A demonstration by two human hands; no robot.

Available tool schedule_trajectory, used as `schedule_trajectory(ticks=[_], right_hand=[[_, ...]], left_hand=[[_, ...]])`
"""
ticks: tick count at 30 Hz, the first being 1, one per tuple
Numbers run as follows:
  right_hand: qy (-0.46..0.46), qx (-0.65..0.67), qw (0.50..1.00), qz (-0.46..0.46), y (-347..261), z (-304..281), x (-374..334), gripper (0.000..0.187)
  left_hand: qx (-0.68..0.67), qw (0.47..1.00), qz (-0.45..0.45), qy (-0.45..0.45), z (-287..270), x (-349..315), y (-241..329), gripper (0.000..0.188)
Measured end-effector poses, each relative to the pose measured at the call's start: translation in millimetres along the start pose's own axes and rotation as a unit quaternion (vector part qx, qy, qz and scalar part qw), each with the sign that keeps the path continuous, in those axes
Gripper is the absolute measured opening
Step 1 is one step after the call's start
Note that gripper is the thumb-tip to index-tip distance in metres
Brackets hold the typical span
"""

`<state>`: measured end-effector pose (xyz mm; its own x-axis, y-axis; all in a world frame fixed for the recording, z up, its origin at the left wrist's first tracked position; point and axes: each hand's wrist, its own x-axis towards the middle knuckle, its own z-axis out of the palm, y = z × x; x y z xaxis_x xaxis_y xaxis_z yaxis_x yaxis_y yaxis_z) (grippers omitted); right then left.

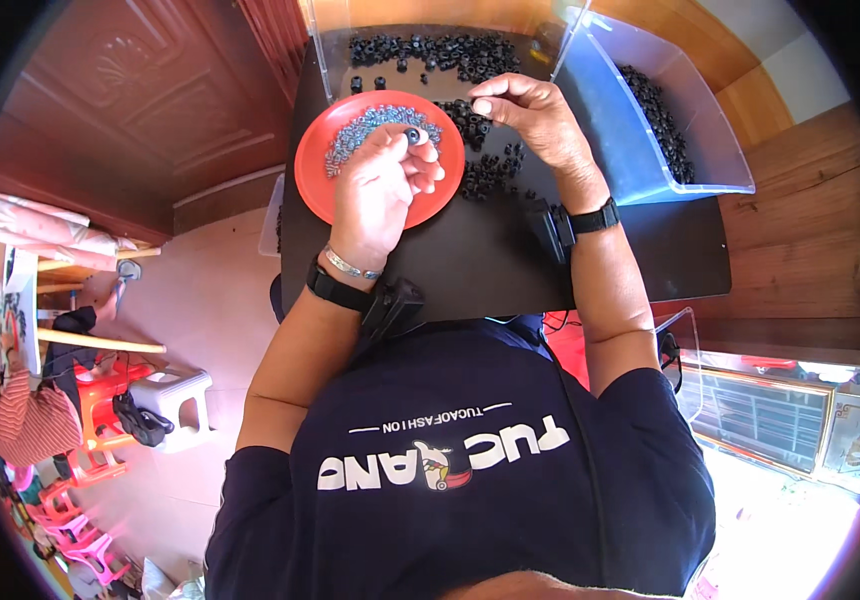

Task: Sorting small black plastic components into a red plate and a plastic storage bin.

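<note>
My left hand point(375, 190) is over the red plate point(312, 165), palm turned up, with its thumb and fingers closed on a small black ring-shaped part point(413, 136). Small shiny silvery pieces point(350, 140) lie heaped on the plate, partly hidden behind this hand. To the right, my right hand point(535, 120) has thumb and forefinger pinched together above a small pile of black parts point(490, 175). Whatever is between those fingertips is too small to make out.
More black parts point(450, 52) are spread along the far side of the dark table point(490, 265), between clear upright panels. A translucent blue bin point(620, 150) holding black parts stands at the right. Plastic stools point(185, 400) and a seated person point(35, 420) are at the left.
</note>
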<state>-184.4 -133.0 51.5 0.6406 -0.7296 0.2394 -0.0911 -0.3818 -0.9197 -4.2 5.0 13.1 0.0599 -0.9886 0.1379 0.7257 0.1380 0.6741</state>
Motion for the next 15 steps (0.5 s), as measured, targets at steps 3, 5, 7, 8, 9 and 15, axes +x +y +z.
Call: schedule_trajectory(ticks=[3,5,7,8,9,15], right_hand=[[-0.027,0.095,0.994,-0.039,-7.9,14.0,-2.8,0.020],[-0.043,0.128,0.990,-0.029,-15.3,25.6,-6.9,0.018],[-0.077,0.178,0.980,-0.047,-13.3,33.3,-7.1,0.018],[-0.079,0.196,0.977,-0.039,-16.0,36.6,-8.4,0.017],[-0.080,0.197,0.976,-0.039,-16.1,38.7,-8.7,0.017],[-0.093,0.255,0.961,-0.056,-11.2,40.9,-7.4,0.015]], left_hand=[[0.007,1.000,-0.004,-0.008,1.1,-0.7,-0.4,0.020],[0.013,1.000,-0.008,-0.020,2.8,-1.2,-0.6,0.022],[0.012,1.000,-0.004,-0.024,4.2,-0.9,-0.6,0.022],[0.011,1.000,-0.002,-0.028,4.3,-0.8,-0.4,0.023],[0.011,1.000,-0.002,-0.027,3.8,-0.7,-0.4,0.023],[-0.002,0.999,0.006,-0.034,2.2,0.5,-1.3,0.023]])
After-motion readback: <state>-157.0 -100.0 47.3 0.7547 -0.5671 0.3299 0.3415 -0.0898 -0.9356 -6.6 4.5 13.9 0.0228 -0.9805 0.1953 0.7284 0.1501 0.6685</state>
